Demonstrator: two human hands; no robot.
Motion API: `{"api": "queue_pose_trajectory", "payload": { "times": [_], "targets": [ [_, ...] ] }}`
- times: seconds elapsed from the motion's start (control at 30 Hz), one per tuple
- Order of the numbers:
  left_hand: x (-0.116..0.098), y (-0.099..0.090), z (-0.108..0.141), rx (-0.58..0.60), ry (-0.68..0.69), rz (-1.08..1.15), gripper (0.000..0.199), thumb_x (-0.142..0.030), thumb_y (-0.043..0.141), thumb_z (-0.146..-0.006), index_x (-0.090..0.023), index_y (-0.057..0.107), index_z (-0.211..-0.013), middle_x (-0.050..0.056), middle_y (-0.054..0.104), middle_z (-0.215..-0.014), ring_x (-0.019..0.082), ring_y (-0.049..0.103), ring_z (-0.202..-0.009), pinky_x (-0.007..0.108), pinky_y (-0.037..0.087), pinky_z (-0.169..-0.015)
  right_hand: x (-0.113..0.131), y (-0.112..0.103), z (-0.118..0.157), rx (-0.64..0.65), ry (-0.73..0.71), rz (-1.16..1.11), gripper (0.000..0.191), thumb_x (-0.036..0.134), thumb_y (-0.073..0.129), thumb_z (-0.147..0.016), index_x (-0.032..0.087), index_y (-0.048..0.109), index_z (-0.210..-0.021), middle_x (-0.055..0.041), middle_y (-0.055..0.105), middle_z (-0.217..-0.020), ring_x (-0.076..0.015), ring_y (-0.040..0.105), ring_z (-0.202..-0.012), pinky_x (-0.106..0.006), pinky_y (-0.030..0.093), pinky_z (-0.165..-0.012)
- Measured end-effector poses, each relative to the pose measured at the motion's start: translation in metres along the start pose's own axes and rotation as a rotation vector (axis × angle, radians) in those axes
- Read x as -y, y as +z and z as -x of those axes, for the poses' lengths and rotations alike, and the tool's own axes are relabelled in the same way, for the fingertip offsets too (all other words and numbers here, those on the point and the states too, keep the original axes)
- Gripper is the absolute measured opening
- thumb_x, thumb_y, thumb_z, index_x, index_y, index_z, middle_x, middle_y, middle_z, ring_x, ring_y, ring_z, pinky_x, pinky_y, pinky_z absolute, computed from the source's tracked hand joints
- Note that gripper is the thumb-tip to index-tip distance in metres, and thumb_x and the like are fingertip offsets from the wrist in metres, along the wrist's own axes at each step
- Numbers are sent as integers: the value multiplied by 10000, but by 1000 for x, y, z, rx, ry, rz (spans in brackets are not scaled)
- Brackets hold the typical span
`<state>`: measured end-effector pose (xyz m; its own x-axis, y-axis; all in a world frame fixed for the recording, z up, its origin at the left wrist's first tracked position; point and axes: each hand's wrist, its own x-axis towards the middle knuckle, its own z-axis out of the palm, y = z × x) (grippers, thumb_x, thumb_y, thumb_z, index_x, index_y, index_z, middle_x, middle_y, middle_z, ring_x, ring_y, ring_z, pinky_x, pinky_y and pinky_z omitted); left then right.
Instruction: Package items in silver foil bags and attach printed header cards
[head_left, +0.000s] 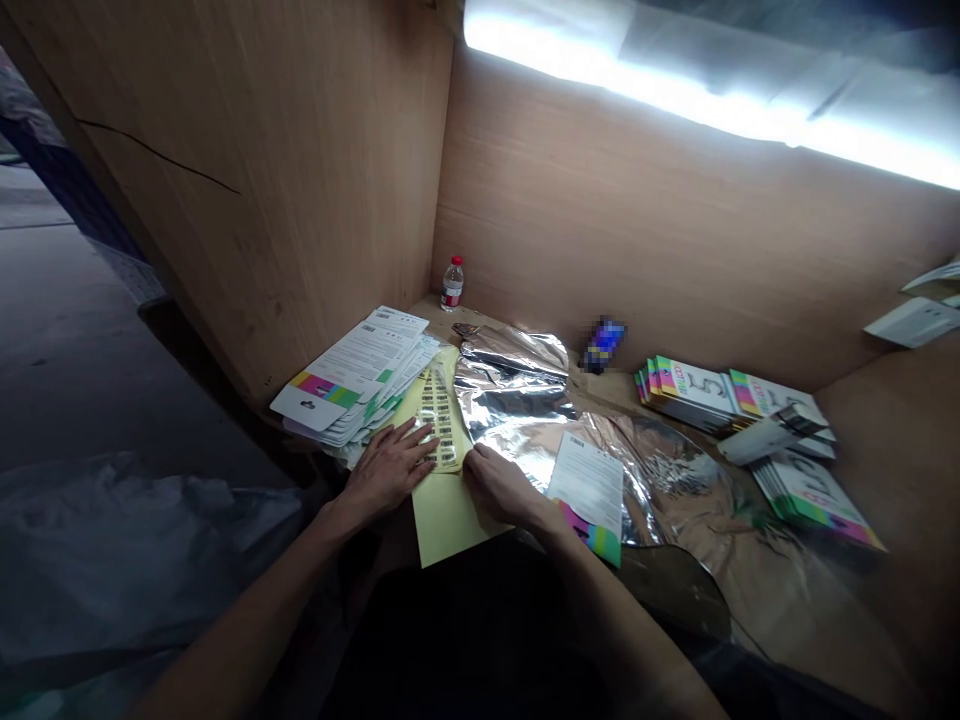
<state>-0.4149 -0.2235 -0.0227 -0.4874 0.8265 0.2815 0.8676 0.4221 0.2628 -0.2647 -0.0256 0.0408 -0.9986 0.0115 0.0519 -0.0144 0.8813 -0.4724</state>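
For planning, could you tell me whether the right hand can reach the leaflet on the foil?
Probably yes: the right hand lies beside the leaflet on the silver foil, nothing between them.

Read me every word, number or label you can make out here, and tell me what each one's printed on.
"5": large numeral on the top card of the stack at the back right.
Barcode labels on the yellow sheet: too small to read.
Leaflet beside the foil: small print too blurred to read.
Water bottle label: too small to read.
Blue packet: blurred, unreadable.
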Motion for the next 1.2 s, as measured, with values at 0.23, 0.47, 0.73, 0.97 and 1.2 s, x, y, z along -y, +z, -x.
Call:
{"api": "queue_pose_trajectory", "payload": {
  "times": [0.23,0.47,0.73,0.97,1.2],
  "targets": [
    [13,4,-3,11,12,16,425,-418,471,-1000,-314,676,-1358,31,563,-1533,319,446,-1471,571,328,-1175,-58,-76,100,-388,334,-807,236,422,670,-912,217,565,-858,12,616,-747,-115,487,-566,-244,382,-520],
    [-45,-1,-46,-97,111,60,444,-381,418,-1010,-185,726,-1263,119,680,-1389,398,498,-1412,619,401,-1149,-94,-66,158,-387,563,-643,209,339,706,-800,208,546,-834,21,643,-747,-129,571,-650,-222,413,-558],
    [-174,54,-61,136,607,248,435,-213,426,-1036,-187,590,-1438,99,569,-1521,303,501,-1437,511,456,-1151,-91,-39,138,-406,713,-187,147,231,718,-800,207,579,-760,4,642,-742,-167,588,-722,-269,429,-678],
    [-174,63,-58,150,585,155,431,-389,553,-1017,-202,608,-1401,115,600,-1493,311,539,-1388,494,406,-1154,-84,-48,183,-490,873,30,81,281,671,-905,213,635,-931,-78,702,-844,-231,644,-771,-312,397,-683],
    [-205,51,-42,70,488,-63,718,-347,702,-868,-144,506,-1529,218,663,-1195,399,618,-1096,521,521,-913,-57,-9,192,-638,600,-917,322,531,630,-942,248,486,-999,39,594,-822,-114,530,-571,-227,403,-506]
  ]
}}
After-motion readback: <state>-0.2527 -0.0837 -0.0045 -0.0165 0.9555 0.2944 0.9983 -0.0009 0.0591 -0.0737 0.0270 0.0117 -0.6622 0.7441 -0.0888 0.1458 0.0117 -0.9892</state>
